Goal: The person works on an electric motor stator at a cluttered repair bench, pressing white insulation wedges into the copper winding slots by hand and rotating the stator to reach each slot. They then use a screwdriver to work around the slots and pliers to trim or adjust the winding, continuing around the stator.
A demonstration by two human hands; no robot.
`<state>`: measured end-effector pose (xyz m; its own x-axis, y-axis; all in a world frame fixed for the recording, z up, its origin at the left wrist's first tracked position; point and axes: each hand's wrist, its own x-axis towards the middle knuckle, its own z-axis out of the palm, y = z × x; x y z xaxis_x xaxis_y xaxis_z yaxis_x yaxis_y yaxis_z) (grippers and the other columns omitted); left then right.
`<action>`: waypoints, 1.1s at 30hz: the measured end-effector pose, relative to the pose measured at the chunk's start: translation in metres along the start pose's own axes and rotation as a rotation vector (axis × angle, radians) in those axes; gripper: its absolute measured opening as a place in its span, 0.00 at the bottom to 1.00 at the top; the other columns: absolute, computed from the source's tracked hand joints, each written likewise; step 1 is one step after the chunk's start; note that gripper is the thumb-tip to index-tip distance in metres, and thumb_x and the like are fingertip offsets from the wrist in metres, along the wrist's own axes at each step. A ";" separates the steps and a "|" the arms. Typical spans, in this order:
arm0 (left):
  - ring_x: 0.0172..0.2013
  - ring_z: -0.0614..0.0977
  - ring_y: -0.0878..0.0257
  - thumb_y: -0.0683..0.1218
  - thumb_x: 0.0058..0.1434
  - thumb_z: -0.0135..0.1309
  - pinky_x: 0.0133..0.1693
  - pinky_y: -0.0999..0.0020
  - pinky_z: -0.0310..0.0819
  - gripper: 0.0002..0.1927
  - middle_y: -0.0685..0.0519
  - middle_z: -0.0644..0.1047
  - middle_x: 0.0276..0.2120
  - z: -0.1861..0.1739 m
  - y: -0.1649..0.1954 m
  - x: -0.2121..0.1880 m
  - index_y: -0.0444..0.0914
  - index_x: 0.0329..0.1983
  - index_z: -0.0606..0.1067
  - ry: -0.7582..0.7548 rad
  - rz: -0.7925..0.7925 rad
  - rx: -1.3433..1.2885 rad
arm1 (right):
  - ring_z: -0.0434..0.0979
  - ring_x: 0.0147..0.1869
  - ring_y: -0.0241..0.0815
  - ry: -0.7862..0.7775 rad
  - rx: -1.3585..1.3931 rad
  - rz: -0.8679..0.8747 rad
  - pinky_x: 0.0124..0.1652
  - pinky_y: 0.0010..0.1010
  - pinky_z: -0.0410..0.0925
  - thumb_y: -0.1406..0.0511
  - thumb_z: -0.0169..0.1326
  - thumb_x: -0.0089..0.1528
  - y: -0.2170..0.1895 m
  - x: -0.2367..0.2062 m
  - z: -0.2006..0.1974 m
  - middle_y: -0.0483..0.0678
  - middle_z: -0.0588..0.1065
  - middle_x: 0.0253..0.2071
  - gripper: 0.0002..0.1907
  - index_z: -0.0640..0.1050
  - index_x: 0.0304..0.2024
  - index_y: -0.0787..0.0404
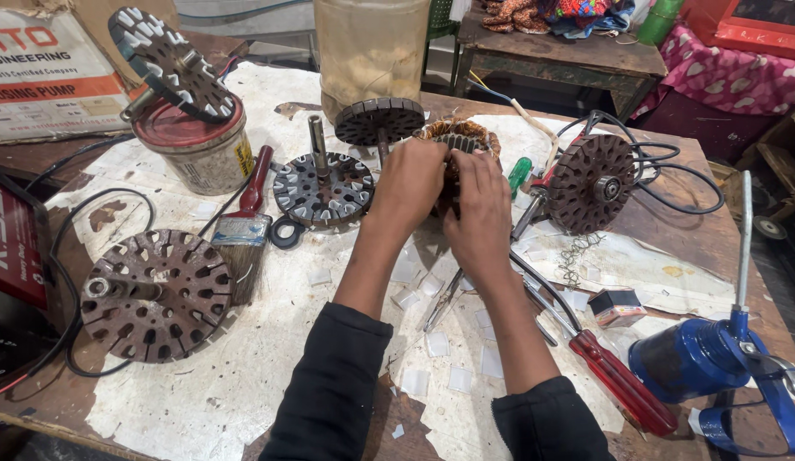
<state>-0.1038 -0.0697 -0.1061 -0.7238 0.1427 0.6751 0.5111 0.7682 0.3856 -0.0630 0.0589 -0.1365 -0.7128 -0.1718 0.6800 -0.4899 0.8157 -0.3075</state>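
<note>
Two hands meet at the middle of the workbench (244,376), both on one wound stator (466,141) with coppery coils and grey slotted teeth. Left hand (408,183) comes up from a black sleeve, wrist straight, fingers curled over the stator's near left edge, knuckles toward the camera. Right hand (481,213) lies just beside it, back of hand up, fingers bent down onto the stator's front and right side. Both grasp it; fingertips are hidden behind the hands, so the exact pinch can't be told. The stator sits at bench centre, in front of a cloudy plastic jar (370,47), mostly covered by the hands; only its top rim shows.

Around it: a rotor with shaft (322,188) to the left, another slotted disc (380,119) touching or just behind the left hand, a large rusty rotor (154,294) at near left, a paintbrush (244,235), a paint tin (197,145) with a disc leaning on top. Right: a wired stator (592,181), a red-handled screwdriver (624,384), a blue tool (713,358) cut off by the frame edge. White paper slips (440,346) lie scattered under the forearms.
</note>
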 end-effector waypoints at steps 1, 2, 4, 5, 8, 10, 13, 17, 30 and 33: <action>0.37 0.84 0.41 0.38 0.63 0.50 0.43 0.49 0.78 0.09 0.35 0.80 0.31 -0.002 0.001 -0.001 0.31 0.32 0.80 -0.009 -0.002 0.023 | 0.55 0.77 0.58 -0.007 -0.009 0.013 0.71 0.50 0.50 0.76 0.60 0.51 0.000 0.000 0.000 0.57 0.65 0.66 0.41 0.65 0.67 0.61; 0.37 0.84 0.40 0.39 0.61 0.52 0.43 0.49 0.78 0.08 0.35 0.80 0.31 -0.003 0.002 -0.001 0.31 0.32 0.80 -0.033 -0.013 0.008 | 0.55 0.77 0.58 -0.011 0.007 0.024 0.71 0.50 0.50 0.76 0.60 0.50 0.001 0.001 0.000 0.56 0.65 0.66 0.41 0.65 0.67 0.60; 0.36 0.83 0.40 0.41 0.58 0.55 0.42 0.49 0.77 0.07 0.35 0.80 0.29 -0.006 0.005 -0.001 0.30 0.32 0.80 -0.079 -0.037 -0.021 | 0.55 0.77 0.57 -0.017 0.037 0.046 0.71 0.51 0.49 0.75 0.61 0.50 0.002 0.001 0.000 0.55 0.66 0.66 0.41 0.65 0.66 0.60; 0.36 0.83 0.40 0.41 0.57 0.56 0.42 0.49 0.77 0.07 0.35 0.80 0.29 -0.007 0.007 -0.001 0.31 0.32 0.81 -0.074 -0.041 -0.023 | 0.55 0.78 0.56 -0.020 0.019 0.041 0.71 0.50 0.49 0.76 0.59 0.50 0.002 0.001 -0.001 0.55 0.66 0.66 0.42 0.65 0.67 0.59; 0.36 0.83 0.40 0.41 0.57 0.57 0.43 0.49 0.77 0.07 0.35 0.80 0.30 -0.010 0.009 0.002 0.32 0.33 0.81 -0.068 -0.055 -0.021 | 0.55 0.79 0.56 -0.018 -0.008 0.032 0.73 0.49 0.50 0.78 0.57 0.50 0.002 0.000 -0.001 0.54 0.66 0.67 0.43 0.65 0.68 0.59; 0.37 0.83 0.40 0.41 0.58 0.57 0.44 0.49 0.78 0.07 0.35 0.80 0.31 -0.010 0.010 0.002 0.32 0.34 0.81 -0.060 -0.068 -0.008 | 0.56 0.79 0.56 0.000 0.009 0.020 0.73 0.49 0.50 0.77 0.58 0.51 0.001 0.000 -0.001 0.54 0.66 0.67 0.42 0.65 0.68 0.59; 0.37 0.83 0.40 0.42 0.55 0.58 0.42 0.50 0.78 0.08 0.36 0.81 0.32 -0.011 0.010 0.002 0.33 0.36 0.82 -0.037 -0.119 -0.114 | 0.56 0.78 0.58 0.015 0.062 0.001 0.71 0.50 0.50 0.74 0.62 0.52 0.000 0.000 -0.002 0.56 0.66 0.67 0.40 0.66 0.67 0.60; 0.38 0.83 0.40 0.43 0.56 0.59 0.42 0.50 0.78 0.08 0.36 0.81 0.32 -0.009 0.017 0.003 0.34 0.36 0.82 -0.044 -0.205 -0.064 | 0.56 0.77 0.58 0.015 0.091 0.008 0.70 0.50 0.50 0.72 0.65 0.51 0.000 -0.001 -0.003 0.56 0.67 0.66 0.41 0.66 0.67 0.60; 0.36 0.83 0.39 0.41 0.57 0.57 0.42 0.49 0.78 0.07 0.35 0.80 0.30 -0.001 0.012 0.004 0.31 0.33 0.82 0.011 -0.139 -0.052 | 0.56 0.77 0.58 0.005 0.086 -0.001 0.70 0.51 0.50 0.72 0.66 0.50 0.001 0.000 -0.002 0.56 0.67 0.66 0.43 0.65 0.67 0.60; 0.35 0.83 0.38 0.40 0.58 0.56 0.40 0.48 0.78 0.07 0.33 0.79 0.29 0.005 0.016 0.007 0.29 0.31 0.81 -0.024 -0.125 0.018 | 0.56 0.77 0.59 -0.003 0.094 0.016 0.71 0.51 0.50 0.73 0.66 0.48 -0.001 0.002 -0.005 0.56 0.66 0.67 0.46 0.65 0.68 0.60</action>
<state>-0.1033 -0.0533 -0.0988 -0.7922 0.0598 0.6073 0.4081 0.7919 0.4542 -0.0612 0.0604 -0.1316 -0.7222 -0.1606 0.6728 -0.5234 0.7628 -0.3798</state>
